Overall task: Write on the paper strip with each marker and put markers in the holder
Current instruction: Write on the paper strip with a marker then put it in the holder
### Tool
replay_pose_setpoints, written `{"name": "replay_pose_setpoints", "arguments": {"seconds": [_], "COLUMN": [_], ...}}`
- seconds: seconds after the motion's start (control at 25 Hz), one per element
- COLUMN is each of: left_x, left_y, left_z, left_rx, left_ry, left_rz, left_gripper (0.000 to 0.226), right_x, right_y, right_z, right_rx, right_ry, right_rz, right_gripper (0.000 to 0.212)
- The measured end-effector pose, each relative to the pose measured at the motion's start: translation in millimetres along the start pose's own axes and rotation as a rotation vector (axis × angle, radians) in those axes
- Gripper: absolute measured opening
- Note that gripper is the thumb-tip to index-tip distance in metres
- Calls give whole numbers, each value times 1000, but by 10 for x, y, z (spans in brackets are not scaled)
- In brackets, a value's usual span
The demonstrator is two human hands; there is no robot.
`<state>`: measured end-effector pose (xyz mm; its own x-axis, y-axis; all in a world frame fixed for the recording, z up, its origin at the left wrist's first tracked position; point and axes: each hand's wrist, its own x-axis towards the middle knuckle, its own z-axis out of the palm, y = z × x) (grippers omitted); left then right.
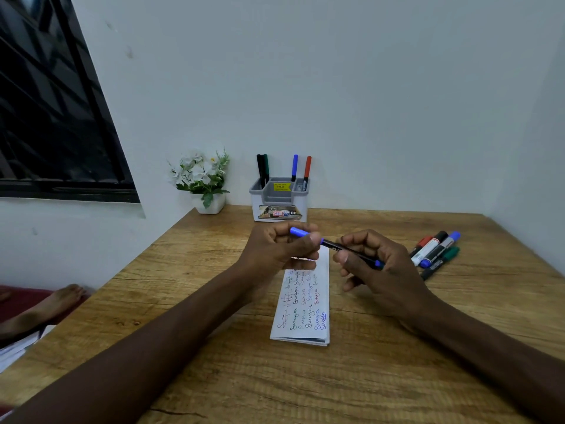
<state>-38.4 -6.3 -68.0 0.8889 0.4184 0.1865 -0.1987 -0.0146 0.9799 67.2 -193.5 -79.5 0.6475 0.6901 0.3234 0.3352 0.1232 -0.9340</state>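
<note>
- Head view, counts first: one blue marker [345, 250] in hand, four markers standing in the holder [279, 197] (black, green, blue, red), and what looks like four loose markers [435, 250] lying on the right side of the table [198, 316].
- One paper strip [305, 310], one flower pot [210, 203] left of the holder.
- Left hand [275, 249] pinches the marker's blue cap; right hand [379, 270] has its fingers curled round the black barrel.
- The marker is held just above the strip's far end, long axis running left-right, cap end pointing left and slightly far.
- The strip lies lengthwise near-to-far, mid-table.
- The holder sits at the far edge by the wall; bare wood shows between the strip and the loose markers.
</note>
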Motion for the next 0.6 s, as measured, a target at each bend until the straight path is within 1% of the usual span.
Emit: {"name": "replay_pose_setpoints", "arguments": {"seconds": [0.04, 0.12, 0.2, 0.28, 0.36, 0.44, 0.52, 0.6], "left_x": [1, 59, 203, 426, 661, 886, 1115, 1311], "left_y": [9, 78, 200, 309, 384, 427, 450, 463], "left_z": [13, 18, -48, -211, -396, -545, -640, -690], "left_rx": [-25, 9, 131, 316, 514, 707, 825, 875], "left_ry": [5, 42, 175, 352, 488, 575, 618, 613], "left_rz": [2, 56, 171, 330, 479, 578, 591, 549], "left_gripper": [41, 33, 19, 13, 18, 22, 20, 16], "right_x": [5, 21, 46, 56, 60, 63, 68, 75], "right_y": [-1, 3, 29, 41, 50, 71, 89, 93], "right_z": [6, 1, -27, -45, -32, -11, -17, -28], "right_rx": [10, 58, 122, 102, 37, -26, -44, -33], "right_ry": [2, 14, 55, 79, 41, -13, -22, -22], "right_rz": [2, 54, 155, 211, 215, 197, 189, 185], "right_gripper": [26, 39, 54, 60, 55, 46, 38, 33]}}
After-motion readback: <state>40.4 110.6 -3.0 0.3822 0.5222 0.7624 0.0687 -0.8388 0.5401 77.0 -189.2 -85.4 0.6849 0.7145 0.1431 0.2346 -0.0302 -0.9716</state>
